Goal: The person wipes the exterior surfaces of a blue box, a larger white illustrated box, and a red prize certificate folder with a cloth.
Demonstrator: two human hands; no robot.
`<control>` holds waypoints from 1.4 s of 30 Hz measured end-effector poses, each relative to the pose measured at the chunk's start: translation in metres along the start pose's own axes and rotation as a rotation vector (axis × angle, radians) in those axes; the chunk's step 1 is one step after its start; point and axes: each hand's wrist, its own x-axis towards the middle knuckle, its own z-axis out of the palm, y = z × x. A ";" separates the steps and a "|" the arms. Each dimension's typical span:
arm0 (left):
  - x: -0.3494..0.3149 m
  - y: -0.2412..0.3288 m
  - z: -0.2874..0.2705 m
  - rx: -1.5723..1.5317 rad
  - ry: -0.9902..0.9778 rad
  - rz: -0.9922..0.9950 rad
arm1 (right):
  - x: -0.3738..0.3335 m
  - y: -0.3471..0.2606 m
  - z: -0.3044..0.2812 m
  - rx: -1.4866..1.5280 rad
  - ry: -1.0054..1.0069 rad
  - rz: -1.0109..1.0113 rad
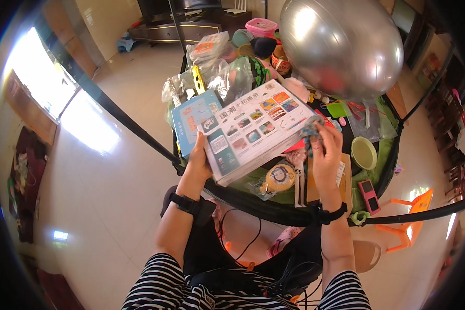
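Observation:
A white flat box (254, 126) with small coloured pictures and a teal panel is held tilted in front of me. My left hand (198, 161) grips its left end, with the thumb over the top face. At the box's right corner my right hand (325, 150) pinches a crumpled blue-grey cloth (310, 136) against or close beside the edge. A blue box (192, 118) lies just beyond my left hand, partly covered by the white one. Below the white box are a round yellow item in clear wrapping (279, 179) and the thin legs of a doll (297, 186).
A black-rimmed round platform (232, 195) with upright poles carries a heap of toys and plastic bags. A big silver ball (341, 46) rests at its far right. Nearer are a pale green bowl (364, 153) and a pink device (368, 196). An orange chair (418, 209) stands right.

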 end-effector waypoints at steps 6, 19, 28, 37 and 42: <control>-0.014 -0.014 0.039 -0.009 -0.069 0.079 | -0.041 -0.045 0.038 0.032 -0.244 -0.154; -0.032 -0.009 0.047 -0.110 -0.403 0.125 | -0.036 -0.039 0.043 1.063 -0.329 1.009; -0.032 -0.013 0.027 0.331 -0.578 0.112 | -0.008 -0.012 0.003 1.046 -0.357 0.991; -0.052 0.003 0.044 0.119 -0.557 -0.037 | 0.009 0.001 -0.044 0.772 -0.489 0.858; -0.041 -0.008 0.053 0.153 -0.228 0.010 | -0.003 0.020 -0.020 0.756 -0.386 0.797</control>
